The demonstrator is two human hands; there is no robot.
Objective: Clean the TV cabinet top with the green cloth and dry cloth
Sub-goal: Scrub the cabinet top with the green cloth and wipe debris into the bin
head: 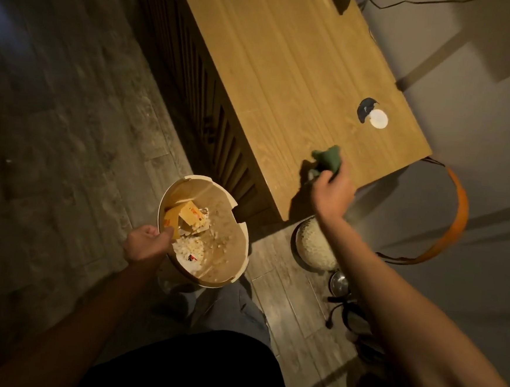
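The right hand (333, 193) grips the bunched green cloth (328, 162) at the near right corner of the wooden TV cabinet top (287, 73). The left hand (147, 244) pinches the rim of a cream bin (230, 252) of scraps above the grey plank floor (70, 117).

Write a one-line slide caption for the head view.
Right hand presses a bunched green cloth near the wooden TV cabinet top's end while the left hand holds a litter-filled bin.

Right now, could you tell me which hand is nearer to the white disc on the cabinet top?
Right. The right hand, gripping the green cloth, is just below the white disc; the left hand holds the bin off the cabinet.
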